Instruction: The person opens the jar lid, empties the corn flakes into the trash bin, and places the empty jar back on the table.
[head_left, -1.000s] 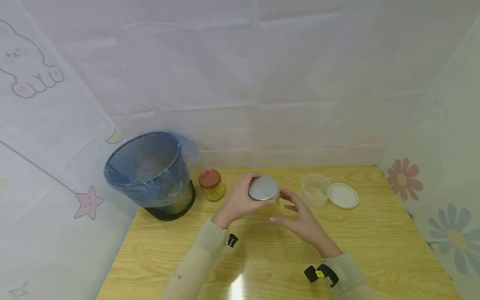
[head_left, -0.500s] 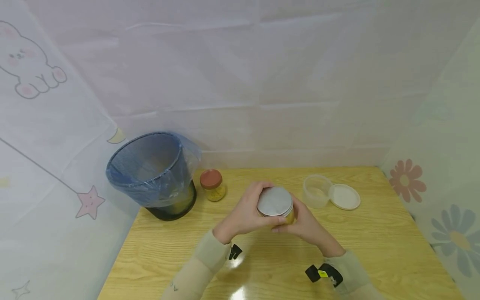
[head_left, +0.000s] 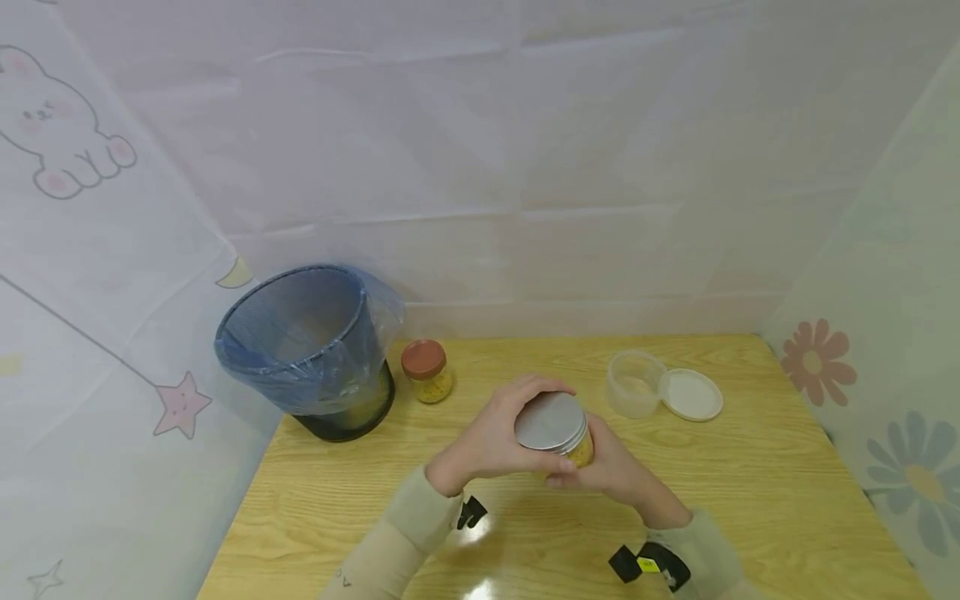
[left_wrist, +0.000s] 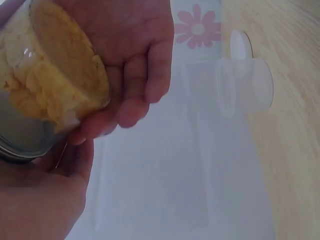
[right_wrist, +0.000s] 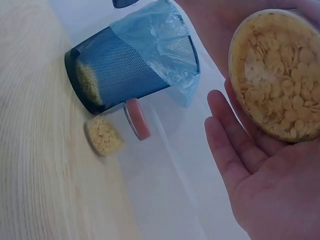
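Note:
A clear jar [head_left: 582, 451] of yellow flakes, topped by a silver lid [head_left: 551, 421], is raised above the table and tilted. My left hand [head_left: 491, 435] grips the lid from the left, thumb along its near side. From the right, my right hand [head_left: 618, 468] holds the glass body, its fingers partly hidden behind the jar in the head view. The flakes show through the glass in the left wrist view, where the lid [left_wrist: 25, 130] sits on the jar. In the right wrist view, the jar's round base [right_wrist: 280, 75] faces the camera, against the right palm.
A mesh bin [head_left: 341, 421] with a blue plastic liner stands at the back left. Beside it is a smaller jar [head_left: 427, 375] with a reddish lid and yellow contents. At the back right, a clear plastic tub [head_left: 632, 387] stands next to a white lid [head_left: 692, 395] on the wooden table.
The right hand has come in and taken hold of the jar's body. Both hands have brought the jar nearer and slightly right, tilting it. The left hand stays on the lid.

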